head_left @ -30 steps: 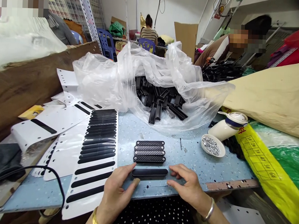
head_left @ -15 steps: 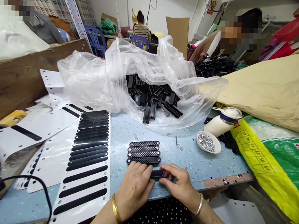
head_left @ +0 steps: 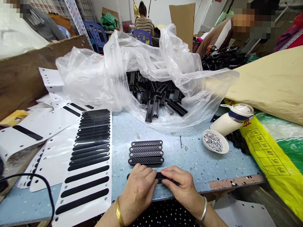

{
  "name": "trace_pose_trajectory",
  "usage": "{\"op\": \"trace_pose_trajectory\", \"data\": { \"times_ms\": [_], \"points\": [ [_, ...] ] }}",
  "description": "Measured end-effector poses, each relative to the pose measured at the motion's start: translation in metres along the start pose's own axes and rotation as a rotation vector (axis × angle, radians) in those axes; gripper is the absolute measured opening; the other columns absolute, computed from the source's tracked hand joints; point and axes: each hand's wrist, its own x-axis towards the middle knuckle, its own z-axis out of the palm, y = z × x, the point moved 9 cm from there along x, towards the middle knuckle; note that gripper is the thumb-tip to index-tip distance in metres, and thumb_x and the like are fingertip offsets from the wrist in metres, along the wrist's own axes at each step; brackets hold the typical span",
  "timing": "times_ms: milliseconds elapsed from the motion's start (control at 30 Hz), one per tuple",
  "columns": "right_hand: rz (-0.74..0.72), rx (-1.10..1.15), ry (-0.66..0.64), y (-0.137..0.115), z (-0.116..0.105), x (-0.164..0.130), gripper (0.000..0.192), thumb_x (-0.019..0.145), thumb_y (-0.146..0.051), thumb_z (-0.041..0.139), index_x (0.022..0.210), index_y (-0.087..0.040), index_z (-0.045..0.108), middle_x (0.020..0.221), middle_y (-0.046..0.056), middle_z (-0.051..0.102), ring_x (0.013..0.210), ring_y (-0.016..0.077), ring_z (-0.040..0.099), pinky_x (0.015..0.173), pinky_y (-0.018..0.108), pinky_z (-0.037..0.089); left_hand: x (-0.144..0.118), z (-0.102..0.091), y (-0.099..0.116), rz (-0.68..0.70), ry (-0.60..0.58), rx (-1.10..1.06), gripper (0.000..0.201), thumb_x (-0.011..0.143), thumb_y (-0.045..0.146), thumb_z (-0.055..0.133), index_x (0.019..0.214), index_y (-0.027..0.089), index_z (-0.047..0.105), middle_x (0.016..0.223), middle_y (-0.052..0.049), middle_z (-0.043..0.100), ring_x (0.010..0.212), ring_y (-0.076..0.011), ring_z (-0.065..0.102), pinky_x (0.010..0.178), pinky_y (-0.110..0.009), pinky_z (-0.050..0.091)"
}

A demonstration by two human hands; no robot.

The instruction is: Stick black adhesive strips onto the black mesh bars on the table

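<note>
My left hand (head_left: 138, 189) and my right hand (head_left: 182, 187) press together on one long black plastic strip (head_left: 160, 175) lying on the blue table (head_left: 194, 158) near its front edge; fingers cover most of the strip. Just beyond it lies a row of several black ribbed strips (head_left: 146, 152) side by side. To the left lies a white backing sheet (head_left: 90, 157) carrying several black oblong stickers.
A clear plastic bag (head_left: 143, 70) full of black strips sits behind. A small white dish of silver bits (head_left: 215, 141) and a tipped white jug (head_left: 232, 120) are at the right, beside a yellow sack (head_left: 271, 157). Other people work at the back. A black cable (head_left: 39, 182) loops at left.
My hands have closed in from the ends of the strip toward its middle and now cover most of it. The view has shifted slightly.
</note>
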Motion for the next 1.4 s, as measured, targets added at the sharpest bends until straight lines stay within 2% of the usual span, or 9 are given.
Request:
{"op": "trace_pose_trajectory", "data": {
  "times_ms": [200, 367, 600, 833, 933, 1033, 1267, 1333, 1400],
  "points": [
    [-0.053, -0.086, 0.049, -0.007, 0.002, -0.005, 0.031, 0.085, -0.008, 0.060, 0.110, -0.022, 0.070, 0.100, 0.007, 0.071, 0.090, 0.0177, 0.067, 0.081, 0.031, 0.057, -0.003, 0.005, 0.001, -0.007, -0.011, -0.015, 0.020, 0.089, 0.008, 0.045, 0.097, 0.013, 0.062, 0.076, -0.007, 0.061, 0.071, -0.0201, 0.051, 0.066, -0.036, 0.040],
    [-0.067, -0.097, 0.073, -0.006, 0.003, -0.008, 0.033, 0.085, -0.007, 0.059, 0.112, -0.022, 0.070, 0.102, 0.007, 0.071, 0.092, 0.0181, 0.067, 0.083, 0.031, 0.057, -0.003, 0.005, 0.002, 0.011, -0.003, 0.001, 0.020, 0.089, 0.008, 0.044, 0.094, 0.012, 0.062, 0.076, -0.008, 0.060, 0.071, -0.0200, 0.051, 0.066, -0.036, 0.041],
    [-0.014, -0.048, 0.063, -0.001, 0.003, -0.009, 0.030, 0.085, -0.009, 0.060, 0.109, -0.022, 0.071, 0.103, 0.007, 0.071, 0.093, 0.0176, 0.068, 0.085, 0.031, 0.057, -0.005, 0.005, 0.000, 0.015, -0.028, -0.035, 0.025, 0.091, 0.009, 0.043, 0.106, 0.014, 0.062, 0.080, -0.008, 0.061, 0.074, -0.0193, 0.053, 0.069, -0.035, 0.041],
    [-0.003, -0.020, 0.068, -0.003, 0.000, -0.006, 0.024, 0.086, -0.013, 0.061, 0.104, -0.022, 0.073, 0.098, 0.008, 0.072, 0.089, 0.0182, 0.069, 0.081, 0.031, 0.059, -0.004, 0.008, -0.003, -0.029, -0.080, -0.053, 0.024, 0.090, 0.010, 0.043, 0.087, 0.016, 0.066, 0.071, -0.006, 0.057, 0.069, -0.0186, 0.049, 0.065, -0.034, 0.037],
    [0.000, 0.007, 0.071, -0.005, -0.001, -0.004, 0.024, 0.084, -0.012, 0.063, 0.103, -0.023, 0.074, 0.097, 0.007, 0.072, 0.087, 0.0178, 0.069, 0.080, 0.030, 0.058, -0.002, 0.008, -0.004, -0.045, -0.097, -0.072, 0.024, 0.089, 0.011, 0.043, 0.087, 0.017, 0.066, 0.069, -0.005, 0.056, 0.069, -0.0183, 0.049, 0.065, -0.033, 0.036],
    [0.008, 0.025, 0.062, -0.005, -0.001, -0.003, 0.022, 0.084, -0.011, 0.062, 0.098, -0.023, 0.075, 0.095, 0.007, 0.072, 0.086, 0.0177, 0.069, 0.078, 0.029, 0.058, -0.002, 0.007, -0.002, -0.039, -0.083, -0.070, 0.025, 0.089, 0.011, 0.043, 0.090, 0.019, 0.068, 0.068, -0.005, 0.055, 0.068, -0.0186, 0.048, 0.065, -0.033, 0.034],
    [0.026, 0.010, 0.069, -0.005, -0.001, -0.002, 0.014, 0.085, -0.016, 0.063, 0.079, -0.021, 0.075, 0.091, 0.008, 0.072, 0.083, 0.0183, 0.070, 0.073, 0.028, 0.058, -0.003, 0.011, -0.003, -0.026, -0.061, -0.013, 0.026, 0.085, 0.010, 0.043, 0.081, 0.019, 0.067, 0.067, -0.005, 0.054, 0.067, -0.0190, 0.047, 0.062, -0.034, 0.033],
    [0.010, -0.010, 0.082, -0.006, -0.001, -0.002, 0.014, 0.086, -0.018, 0.062, 0.079, -0.021, 0.074, 0.090, 0.008, 0.071, 0.083, 0.0186, 0.069, 0.073, 0.028, 0.058, -0.004, 0.007, -0.001, -0.029, -0.029, 0.005, 0.026, 0.084, 0.009, 0.044, 0.077, 0.018, 0.066, 0.073, -0.007, 0.058, 0.068, -0.0191, 0.050, 0.062, -0.034, 0.036],
    [-0.005, -0.049, 0.087, -0.006, -0.001, -0.004, 0.016, 0.088, -0.020, 0.060, 0.080, -0.021, 0.073, 0.091, 0.008, 0.071, 0.084, 0.0190, 0.069, 0.074, 0.027, 0.058, -0.008, -0.004, 0.005, -0.023, 0.028, 0.026, 0.024, 0.083, 0.007, 0.045, 0.084, 0.017, 0.067, 0.089, -0.011, 0.063, 0.080, -0.0221, 0.056, 0.069, -0.037, 0.042]
  ]
}}
